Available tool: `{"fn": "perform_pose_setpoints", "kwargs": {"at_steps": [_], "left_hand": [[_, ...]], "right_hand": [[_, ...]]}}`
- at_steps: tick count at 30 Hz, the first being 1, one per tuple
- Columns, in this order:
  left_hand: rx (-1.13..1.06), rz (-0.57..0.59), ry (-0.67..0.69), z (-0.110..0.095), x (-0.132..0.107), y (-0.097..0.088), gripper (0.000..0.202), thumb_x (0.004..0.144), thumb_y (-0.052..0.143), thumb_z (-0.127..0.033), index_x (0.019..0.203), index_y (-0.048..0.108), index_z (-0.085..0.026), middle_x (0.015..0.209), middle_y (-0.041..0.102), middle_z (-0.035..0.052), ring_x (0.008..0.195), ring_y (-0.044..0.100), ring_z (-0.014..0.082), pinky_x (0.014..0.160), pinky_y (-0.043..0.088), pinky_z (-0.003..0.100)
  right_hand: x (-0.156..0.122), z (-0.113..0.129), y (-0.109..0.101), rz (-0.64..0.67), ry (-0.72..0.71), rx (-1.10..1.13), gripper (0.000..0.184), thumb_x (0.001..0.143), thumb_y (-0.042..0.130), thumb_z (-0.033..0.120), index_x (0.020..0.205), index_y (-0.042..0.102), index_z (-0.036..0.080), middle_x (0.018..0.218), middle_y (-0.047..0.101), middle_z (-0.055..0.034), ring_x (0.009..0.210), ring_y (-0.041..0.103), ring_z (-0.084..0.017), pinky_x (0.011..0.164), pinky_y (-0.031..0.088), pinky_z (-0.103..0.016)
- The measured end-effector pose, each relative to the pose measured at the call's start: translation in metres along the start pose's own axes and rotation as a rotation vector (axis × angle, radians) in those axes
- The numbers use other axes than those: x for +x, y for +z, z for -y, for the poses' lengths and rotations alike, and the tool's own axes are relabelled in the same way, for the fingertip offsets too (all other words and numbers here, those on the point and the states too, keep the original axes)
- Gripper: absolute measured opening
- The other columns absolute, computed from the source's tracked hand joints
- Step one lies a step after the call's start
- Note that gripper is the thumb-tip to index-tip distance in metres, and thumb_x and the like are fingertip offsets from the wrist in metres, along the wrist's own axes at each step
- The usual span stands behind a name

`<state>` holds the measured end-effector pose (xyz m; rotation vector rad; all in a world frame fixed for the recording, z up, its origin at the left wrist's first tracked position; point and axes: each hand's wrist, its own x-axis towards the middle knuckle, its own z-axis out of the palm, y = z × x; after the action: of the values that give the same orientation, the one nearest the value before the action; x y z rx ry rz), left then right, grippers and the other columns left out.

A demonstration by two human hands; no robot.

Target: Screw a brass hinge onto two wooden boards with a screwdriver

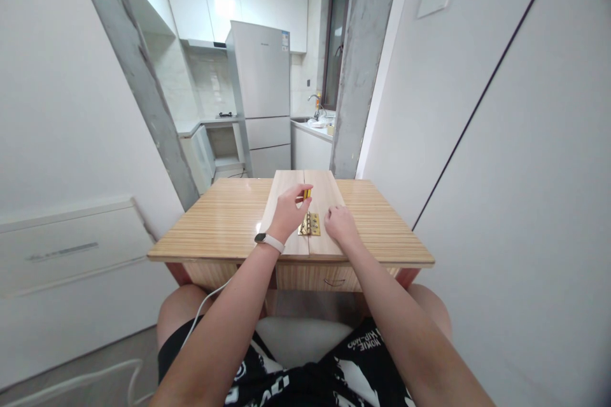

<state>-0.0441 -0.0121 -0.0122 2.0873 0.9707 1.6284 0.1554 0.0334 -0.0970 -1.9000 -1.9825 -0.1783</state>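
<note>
Two pale wooden boards [279,203] lie side by side, with a narrow seam between them. A brass hinge [314,225] lies flat across that seam, with screw holes in its leaf. Above the hinge, my left hand [289,211] pinches a short yellow-and-black tool [308,193] that looks like a screwdriver; its lower part is hard to see. My right hand [340,222] rests on the right board beside the hinge, fingers curled in. Whatever the right fingers may hold is hidden.
The boards sit on a striped wooden table [210,222] with a drawer [315,278] below its front edge. A white cable [205,302] runs beside my left forearm. Beyond the table are a refrigerator [267,76] and a sink with a faucet [315,103]. Walls flank both sides.
</note>
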Motion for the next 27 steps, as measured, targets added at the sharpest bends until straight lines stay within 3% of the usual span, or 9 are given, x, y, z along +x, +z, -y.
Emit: {"fn": "perform_pose_setpoints", "kwargs": {"at_steps": [5, 10, 19, 23, 27], "left_hand": [[0.128, -0.095, 0.015, -0.0017, -0.0008, -0.0006, 0.034, 0.086, 0.084, -0.016, 0.117, 0.073, -0.025, 0.114, 0.061, 0.0048, 0.093, 0.070, 0.0155, 0.086, 0.066, 0.033], [0.195, -0.105, -0.030, -0.0004, -0.0015, -0.0013, 0.032, 0.090, 0.080, -0.014, 0.119, 0.072, -0.026, 0.104, 0.060, 0.0018, 0.079, 0.067, 0.0124, 0.087, 0.065, 0.034], [0.029, -0.008, -0.001, 0.0016, -0.0047, 0.0042, 0.046, 0.096, 0.064, -0.008, 0.138, 0.066, -0.027, 0.126, 0.072, 0.0072, 0.107, 0.073, 0.0181, 0.093, 0.067, 0.036], [0.106, -0.046, 0.026, -0.0024, -0.0038, 0.0042, 0.040, 0.091, 0.076, -0.013, 0.129, 0.071, -0.028, 0.121, 0.067, 0.0064, 0.105, 0.071, 0.0186, 0.093, 0.066, 0.036], [0.196, -0.110, 0.002, -0.0051, -0.0020, 0.0046, 0.038, 0.086, 0.084, -0.015, 0.120, 0.074, -0.027, 0.109, 0.062, 0.0037, 0.090, 0.069, 0.0164, 0.089, 0.064, 0.035]], "right_hand": [[-0.0006, 0.0004, -0.0009, 0.013, 0.002, 0.007, 0.036, 0.108, 0.046, 0.031, 0.119, 0.075, 0.014, 0.123, 0.071, -0.0189, 0.121, 0.058, -0.029, 0.109, 0.038, -0.037], [-0.0001, 0.0001, 0.0007, 0.003, 0.007, -0.001, 0.036, 0.108, 0.045, 0.030, 0.117, 0.075, 0.013, 0.121, 0.071, -0.0182, 0.118, 0.059, -0.028, 0.105, 0.039, -0.036], [0.0001, 0.0003, 0.0008, -0.001, 0.004, -0.020, 0.035, 0.108, 0.047, 0.032, 0.116, 0.075, 0.014, 0.120, 0.072, -0.0179, 0.118, 0.060, -0.029, 0.105, 0.041, -0.037], [-0.0001, 0.0003, 0.0002, -0.012, -0.002, -0.025, 0.035, 0.108, 0.046, 0.032, 0.115, 0.075, 0.014, 0.119, 0.072, -0.0179, 0.118, 0.060, -0.029, 0.105, 0.041, -0.037], [-0.0009, 0.0006, -0.0007, 0.001, 0.001, -0.023, 0.035, 0.108, 0.046, 0.032, 0.117, 0.075, 0.014, 0.121, 0.072, -0.0184, 0.119, 0.059, -0.029, 0.106, 0.040, -0.036]]}}
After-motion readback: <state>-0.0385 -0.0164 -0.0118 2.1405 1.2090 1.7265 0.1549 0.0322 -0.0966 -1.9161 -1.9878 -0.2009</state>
